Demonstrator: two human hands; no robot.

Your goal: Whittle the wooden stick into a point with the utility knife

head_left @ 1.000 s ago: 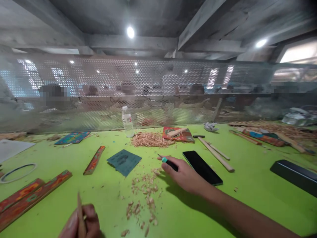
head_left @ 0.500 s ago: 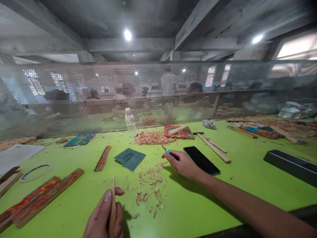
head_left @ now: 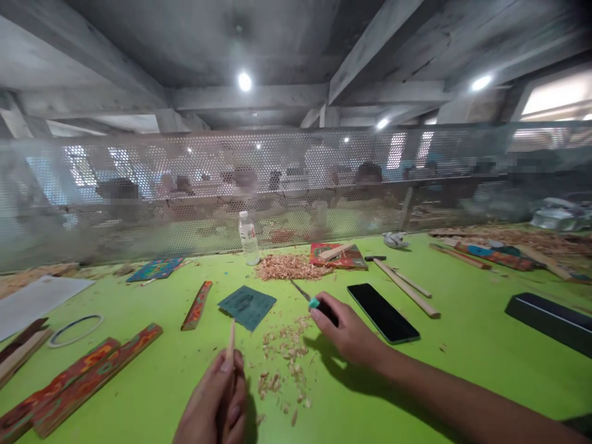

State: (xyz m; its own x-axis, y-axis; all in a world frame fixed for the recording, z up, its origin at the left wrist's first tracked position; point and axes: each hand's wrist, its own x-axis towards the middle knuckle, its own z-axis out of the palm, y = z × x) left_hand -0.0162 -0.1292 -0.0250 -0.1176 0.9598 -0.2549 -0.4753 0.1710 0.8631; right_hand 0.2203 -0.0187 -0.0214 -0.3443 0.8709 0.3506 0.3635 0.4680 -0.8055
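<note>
My left hand [head_left: 215, 401] is closed around a slim wooden stick [head_left: 231, 339], whose pale tip points up and away from me. My right hand [head_left: 345, 327] grips a carving knife [head_left: 303, 291] with a black handle and a teal collar. Its thin blade points forward and left, above the table, toward a heap of wood shavings [head_left: 291, 267]. Between the two hands, loose shavings [head_left: 289, 345] are scattered over the green tabletop [head_left: 351, 407]. A dark green sheet of sandpaper [head_left: 248, 307] lies beyond the left hand.
Right of the knife lies a black phone [head_left: 383, 312]; behind it is a hammer [head_left: 407, 287]. A water bottle [head_left: 248, 239] stands before a perforated screen [head_left: 208, 216]. Painted wooden strips [head_left: 97, 376] and a white ring [head_left: 76, 330] lie left. A long black box [head_left: 550, 324] sits right.
My left hand has moved right and slightly forward with the stick. The knife's blade now shows longer and points more to the left. The view has shifted slightly.
</note>
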